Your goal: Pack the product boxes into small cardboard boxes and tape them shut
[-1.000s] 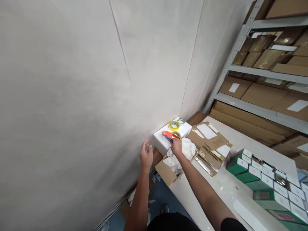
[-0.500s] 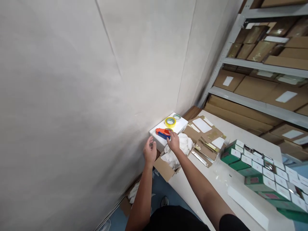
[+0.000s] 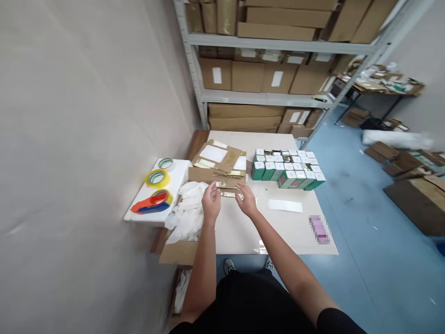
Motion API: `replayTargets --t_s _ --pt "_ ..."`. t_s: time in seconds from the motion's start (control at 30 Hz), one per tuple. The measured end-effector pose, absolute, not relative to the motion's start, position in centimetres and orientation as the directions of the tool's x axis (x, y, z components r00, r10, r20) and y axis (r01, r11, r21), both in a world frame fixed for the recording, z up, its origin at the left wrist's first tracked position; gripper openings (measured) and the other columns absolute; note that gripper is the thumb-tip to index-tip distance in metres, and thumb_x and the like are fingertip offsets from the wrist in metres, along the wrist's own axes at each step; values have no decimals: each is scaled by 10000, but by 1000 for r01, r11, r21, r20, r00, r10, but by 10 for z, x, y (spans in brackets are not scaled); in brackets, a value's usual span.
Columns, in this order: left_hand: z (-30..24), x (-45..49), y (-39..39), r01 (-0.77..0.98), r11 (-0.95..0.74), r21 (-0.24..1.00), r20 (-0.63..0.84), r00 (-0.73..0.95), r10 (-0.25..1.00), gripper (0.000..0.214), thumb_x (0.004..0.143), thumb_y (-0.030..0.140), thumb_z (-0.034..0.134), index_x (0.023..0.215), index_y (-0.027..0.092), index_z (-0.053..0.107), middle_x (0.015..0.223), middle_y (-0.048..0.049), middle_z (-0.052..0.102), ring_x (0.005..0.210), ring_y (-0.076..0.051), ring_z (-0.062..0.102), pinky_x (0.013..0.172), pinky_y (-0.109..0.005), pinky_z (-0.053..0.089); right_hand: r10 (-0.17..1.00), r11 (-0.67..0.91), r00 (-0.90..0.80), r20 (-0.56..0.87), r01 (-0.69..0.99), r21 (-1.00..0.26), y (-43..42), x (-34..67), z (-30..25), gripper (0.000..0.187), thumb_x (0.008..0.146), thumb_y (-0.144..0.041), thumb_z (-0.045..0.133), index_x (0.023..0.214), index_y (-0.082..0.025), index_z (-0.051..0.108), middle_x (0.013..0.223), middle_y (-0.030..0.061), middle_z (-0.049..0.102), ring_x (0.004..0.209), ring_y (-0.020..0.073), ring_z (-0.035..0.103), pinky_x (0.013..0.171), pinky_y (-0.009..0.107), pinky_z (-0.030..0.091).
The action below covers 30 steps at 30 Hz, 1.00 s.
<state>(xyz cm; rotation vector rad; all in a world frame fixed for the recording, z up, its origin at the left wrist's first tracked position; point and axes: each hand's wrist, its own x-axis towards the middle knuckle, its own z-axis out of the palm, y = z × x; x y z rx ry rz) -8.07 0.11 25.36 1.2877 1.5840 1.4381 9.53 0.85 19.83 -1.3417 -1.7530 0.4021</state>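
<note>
Cardboard [image 3: 233, 181], flat and brown, lies by the left hand [image 3: 211, 201] and right hand [image 3: 246, 201]. I can't tell if fingers grip it.

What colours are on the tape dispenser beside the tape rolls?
Orange-red and blue; the tape dispenser shows in the head view.

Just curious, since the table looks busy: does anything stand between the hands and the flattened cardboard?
Nothing visible does: the left hand and right hand are at the near edge of the flattened cardboard, though contact is unclear. Crumpled white material lies left; green boxes stand right.
</note>
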Motion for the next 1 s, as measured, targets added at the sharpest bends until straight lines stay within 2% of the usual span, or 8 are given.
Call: replayTargets --t_s 0.2,0.4,0.53,0.73,0.87,1.0 --pt "229 33 20 245 -15 969 40 -99 994 397 938 261 617 1329 208 668 1256 -117 721 1112 -221 691 885 -332 591 921 131 186 344 682 -720 -28 229 162 450 953 -249 511 1389 -209 614 1427 136 622 1357 255 543 1165 483 440" --pt "190 131 27 250 76 965 -89 42 995 393 939 242 608 1328 220 662 1379 -126 667 1124 -218 695 914 -346 573 908 -63 336 249 699 -712 -52 344 128 457 950 -256 485 1384 -194 611 1435 144 605 1362 263 525 1145 478 450" --pt "148 181 34 323 155 934 -192 84 978 396 941 246 621 1335 226 656 1403 -121 648 1145 -215 689 974 -346 545 914 -188 382 135 696 -693 -56 401 99 491 950 -255 475 1423 -181 583 1471 145 573 1375 272 498 1111 460 470" --pt "74 227 51 468 393 792 -447 6 894 522 939 315 654 1444 207 575 1540 -141 543 1255 -258 646 1034 -336 505 909 -413 363 -204 724 -552 -48 452 49 584 943 -246 523 1524 -191 508 1570 159 469 1397 323 457 1039 446 497" --pt "28 243 55 558 483 675 -563 -33 826 591 911 340 677 1471 202 549 1532 -133 562 1314 -268 619 1065 -321 483 906 -394 251 -340 793 -465 -38 466 15 591 951 -243 542 1540 -234 499 1619 142 418 1443 335 397 1075 449 458" --pt "-9 253 55 625 547 557 -609 -141 781 649 861 373 710 1462 188 545 1490 -138 602 1408 -283 543 1110 -327 452 860 -389 183 -476 839 -380 -37 469 -16 622 899 -178 584 1504 -312 536 1664 106 366 1481 351 343 1068 497 443"
